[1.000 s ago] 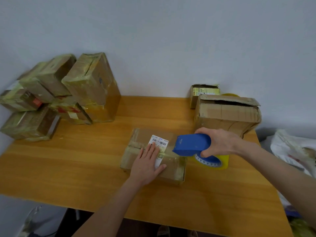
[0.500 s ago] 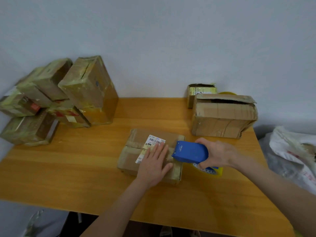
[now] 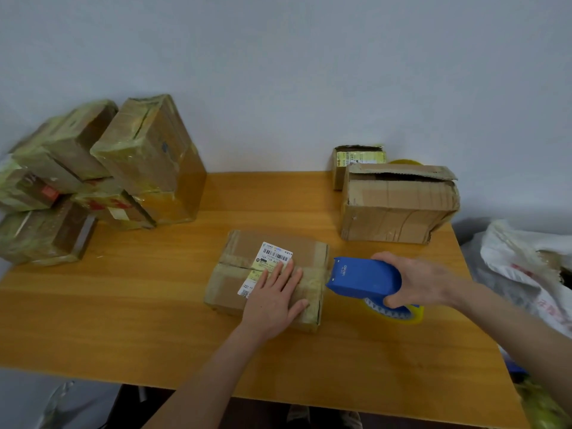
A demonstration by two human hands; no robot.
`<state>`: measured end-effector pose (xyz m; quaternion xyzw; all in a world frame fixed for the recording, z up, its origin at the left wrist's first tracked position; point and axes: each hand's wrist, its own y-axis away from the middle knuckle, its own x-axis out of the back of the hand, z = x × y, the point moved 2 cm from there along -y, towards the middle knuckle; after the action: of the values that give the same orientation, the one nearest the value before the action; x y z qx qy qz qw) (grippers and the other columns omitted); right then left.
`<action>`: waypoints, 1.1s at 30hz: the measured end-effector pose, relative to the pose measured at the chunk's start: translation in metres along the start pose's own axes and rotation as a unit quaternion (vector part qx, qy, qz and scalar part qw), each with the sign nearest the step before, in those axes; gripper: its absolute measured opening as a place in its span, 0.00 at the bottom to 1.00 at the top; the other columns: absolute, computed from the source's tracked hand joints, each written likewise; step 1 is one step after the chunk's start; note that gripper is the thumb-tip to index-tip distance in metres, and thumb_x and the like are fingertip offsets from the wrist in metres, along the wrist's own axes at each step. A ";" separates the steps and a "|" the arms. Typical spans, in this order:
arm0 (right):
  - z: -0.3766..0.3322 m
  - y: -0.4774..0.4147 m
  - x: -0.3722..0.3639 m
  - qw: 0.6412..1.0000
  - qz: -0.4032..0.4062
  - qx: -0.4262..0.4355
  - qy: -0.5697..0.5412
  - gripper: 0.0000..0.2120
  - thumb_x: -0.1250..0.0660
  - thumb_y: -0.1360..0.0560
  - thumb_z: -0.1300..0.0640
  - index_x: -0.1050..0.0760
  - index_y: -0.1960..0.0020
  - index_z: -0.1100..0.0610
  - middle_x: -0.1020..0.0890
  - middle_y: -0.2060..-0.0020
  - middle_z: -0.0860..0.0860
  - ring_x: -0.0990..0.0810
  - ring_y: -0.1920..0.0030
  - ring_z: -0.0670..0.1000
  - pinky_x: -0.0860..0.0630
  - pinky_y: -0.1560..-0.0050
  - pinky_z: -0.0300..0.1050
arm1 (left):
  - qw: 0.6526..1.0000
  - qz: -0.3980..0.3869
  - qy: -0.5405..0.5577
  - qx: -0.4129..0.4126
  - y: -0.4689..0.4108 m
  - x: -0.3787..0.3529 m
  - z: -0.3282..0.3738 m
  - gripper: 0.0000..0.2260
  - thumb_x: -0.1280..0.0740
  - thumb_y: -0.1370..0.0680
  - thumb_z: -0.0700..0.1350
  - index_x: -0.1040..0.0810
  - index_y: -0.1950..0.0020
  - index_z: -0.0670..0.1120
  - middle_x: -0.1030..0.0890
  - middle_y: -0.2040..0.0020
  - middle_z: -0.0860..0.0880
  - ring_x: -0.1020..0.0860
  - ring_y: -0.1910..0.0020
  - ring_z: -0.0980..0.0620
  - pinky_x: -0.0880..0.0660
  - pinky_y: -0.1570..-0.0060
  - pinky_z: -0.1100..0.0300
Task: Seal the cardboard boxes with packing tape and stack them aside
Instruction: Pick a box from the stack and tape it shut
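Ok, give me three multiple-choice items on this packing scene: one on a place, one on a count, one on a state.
1. Where is the blue tape dispenser?
A. At the right end of the labelled box
B. On the stack at the left
C. On the floor

2. How many boxes stand at the back right of the table?
A. One
B. Two
C. Four

3. How is the left hand?
A. Flat on the labelled box
B. Curled in a fist
C. Gripping the dispenser

Answers:
1 A: its nose is at the box's right edge, and the right hand grips it.
2 B: a small box stands behind a large torn box.
3 A: straight fingers rest across the box top.
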<state>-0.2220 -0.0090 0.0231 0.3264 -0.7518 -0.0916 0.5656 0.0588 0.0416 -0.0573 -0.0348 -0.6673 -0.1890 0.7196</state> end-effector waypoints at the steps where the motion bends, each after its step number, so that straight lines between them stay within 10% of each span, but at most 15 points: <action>1: 0.000 0.000 -0.004 1.000 0.000 -0.002 0.003 0.35 0.28 0.33 0.47 0.42 0.31 0.41 0.24 0.50 0.43 0.22 0.56 0.47 0.24 0.60 0.43 | 1.000 -0.001 -0.003 0.001 0.000 0.000 0.000 0.39 0.78 0.32 0.70 0.65 0.25 0.54 0.64 0.23 0.53 0.63 0.23 0.50 0.66 0.27 0.54; 18: 0.025 0.001 -0.026 0.994 -0.009 -0.016 -0.107 0.38 0.27 0.32 0.50 0.43 0.28 0.38 0.25 0.50 0.42 0.24 0.56 0.45 0.25 0.59 0.42 | 0.999 -0.019 -0.016 -0.040 -0.015 -0.002 0.029 0.38 0.63 0.30 0.68 0.68 0.26 0.49 0.66 0.24 0.50 0.66 0.24 0.53 0.62 0.24 0.52; 33: -0.010 -0.033 -0.017 0.995 -0.072 -0.066 0.014 0.40 0.30 0.31 0.43 0.46 0.24 0.39 0.27 0.46 0.45 0.26 0.49 0.50 0.27 0.59 0.43 | 0.998 -0.004 -0.028 -0.053 -0.016 -0.002 0.025 0.38 0.63 0.28 0.68 0.66 0.24 0.51 0.66 0.23 0.50 0.65 0.24 0.52 0.63 0.25 0.53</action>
<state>-0.1973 -0.0214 -0.0035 0.3427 -0.7104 -0.1768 0.5887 0.0304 0.0349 -0.0597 -0.0756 -0.6764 -0.2266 0.6968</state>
